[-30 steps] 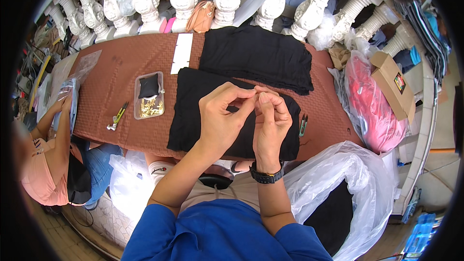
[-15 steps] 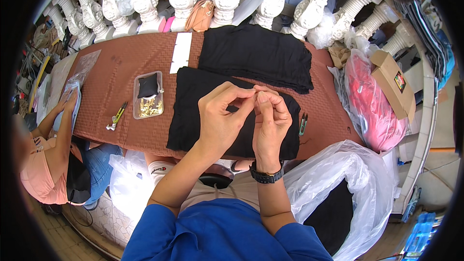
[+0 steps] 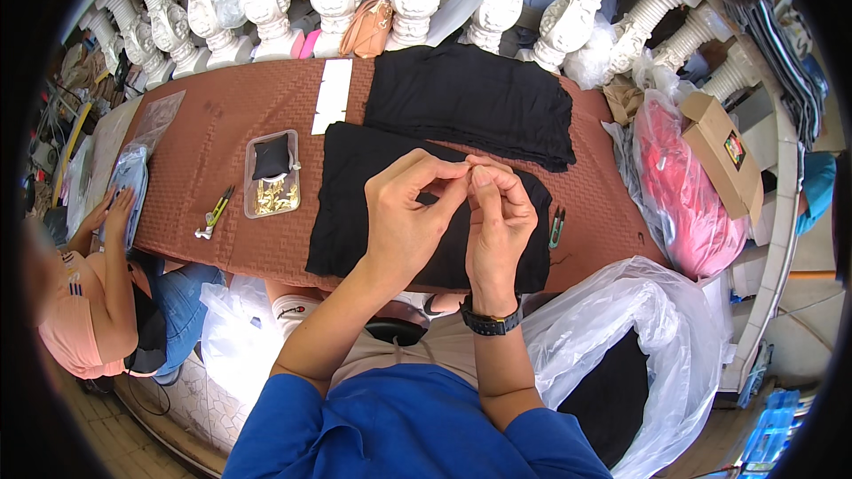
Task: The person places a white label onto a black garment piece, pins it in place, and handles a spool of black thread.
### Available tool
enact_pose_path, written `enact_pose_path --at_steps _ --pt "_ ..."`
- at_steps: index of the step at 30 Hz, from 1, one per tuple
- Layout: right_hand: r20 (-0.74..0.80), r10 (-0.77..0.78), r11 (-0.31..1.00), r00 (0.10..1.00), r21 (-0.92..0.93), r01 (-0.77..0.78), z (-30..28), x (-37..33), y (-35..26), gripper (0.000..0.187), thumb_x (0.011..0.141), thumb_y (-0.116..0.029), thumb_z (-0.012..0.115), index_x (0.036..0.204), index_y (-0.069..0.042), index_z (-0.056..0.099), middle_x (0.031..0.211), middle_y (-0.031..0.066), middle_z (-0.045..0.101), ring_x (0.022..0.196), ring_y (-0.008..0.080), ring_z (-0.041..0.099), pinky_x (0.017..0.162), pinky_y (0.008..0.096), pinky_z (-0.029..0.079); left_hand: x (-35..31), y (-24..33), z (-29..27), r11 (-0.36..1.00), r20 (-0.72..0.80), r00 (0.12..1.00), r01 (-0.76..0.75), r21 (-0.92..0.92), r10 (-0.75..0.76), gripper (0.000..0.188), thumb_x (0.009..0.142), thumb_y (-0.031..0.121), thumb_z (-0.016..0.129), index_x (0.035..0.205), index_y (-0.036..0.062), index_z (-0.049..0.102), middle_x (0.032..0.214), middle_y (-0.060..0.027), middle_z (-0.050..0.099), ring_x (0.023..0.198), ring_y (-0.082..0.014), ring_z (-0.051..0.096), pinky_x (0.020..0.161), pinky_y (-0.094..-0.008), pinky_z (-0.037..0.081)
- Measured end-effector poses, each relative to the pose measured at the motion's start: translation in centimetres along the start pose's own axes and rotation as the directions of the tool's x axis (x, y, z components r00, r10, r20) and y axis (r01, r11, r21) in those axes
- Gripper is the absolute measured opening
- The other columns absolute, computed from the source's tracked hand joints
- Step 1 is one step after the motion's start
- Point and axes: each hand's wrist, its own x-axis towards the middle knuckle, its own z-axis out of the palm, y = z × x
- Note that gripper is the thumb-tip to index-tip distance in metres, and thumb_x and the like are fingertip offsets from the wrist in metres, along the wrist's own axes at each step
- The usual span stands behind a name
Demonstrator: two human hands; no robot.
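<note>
My left hand (image 3: 406,208) and my right hand (image 3: 499,217) meet above a folded black cloth (image 3: 348,213). Thumb and forefinger of each are pinched, with the fingertips touching; whatever sits between them is too small to make out. A second folded black cloth (image 3: 470,98) lies just beyond. Left of the near cloth is a clear plastic box (image 3: 251,179) holding a small black cushion (image 3: 272,158) and several gold-coloured pieces (image 3: 277,197). Yellow-handled thread snips (image 3: 216,213) rest beside the box. Green-handled snips (image 3: 556,227) lie right of my right hand.
A brown textured mat (image 3: 231,102) covers the table, with a white card (image 3: 333,98) at its far side. White balusters (image 3: 337,0) stand behind. At right are a cardboard box (image 3: 721,155) and a pink-filled plastic bag (image 3: 679,186). A co-worker (image 3: 89,302) handles light-blue cloth at left.
My hands stay almost still, still pinched together. At the left, the co-worker's hands and the light-blue cloth have shifted slightly. Something teal has appeared at the far right edge.
</note>
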Motion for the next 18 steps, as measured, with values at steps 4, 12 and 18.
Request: enact_pose_path --at_steps 4,12,18 --pt "0.005 0.015 1.000 1.000 -0.012 -0.015 -0.20 0.02 0.21 0.008 0.098 -0.006 0.067 0.100 0.000 0.072 0.111 0.0100 0.071 0.094 0.0092 0.064 0.081 0.0228 0.052 -0.06 -0.19 -0.02 1.000 -0.004 1.000 -0.007 0.011 0.007 0.010 0.083 -0.004 0.077 0.092 -0.0008 0.075 0.079 -0.0061 0.069 0.071 -0.0109 0.068 0.065 -0.0239 0.055" --pt "0.035 0.012 1.000 0.999 -0.009 -0.012 -0.34 0.19 0.23 0.009 0.097 -0.006 0.068 0.103 0.000 0.073 0.112 0.0106 0.070 0.097 0.0114 0.064 0.087 0.0257 0.052 -0.06 -0.30 0.09 0.998 -0.014 0.999 -0.038 0.041 0.039 0.009 0.083 -0.003 0.077 0.091 -0.0008 0.074 0.078 -0.0065 0.069 0.070 -0.0116 0.068 0.063 -0.0243 0.055" --pt "0.067 -0.005 1.000 0.998 -0.021 0.007 -0.64 0.31 0.43 0.010 0.097 -0.006 0.068 0.103 0.000 0.073 0.113 0.0120 0.068 0.099 0.0133 0.064 0.089 0.0277 0.052 -0.02 -0.27 0.14 0.994 -0.021 0.997 -0.070 0.079 0.072 0.009 0.083 -0.003 0.077 0.091 -0.0009 0.074 0.077 -0.0073 0.068 0.068 -0.0129 0.067 0.062 -0.0248 0.054"
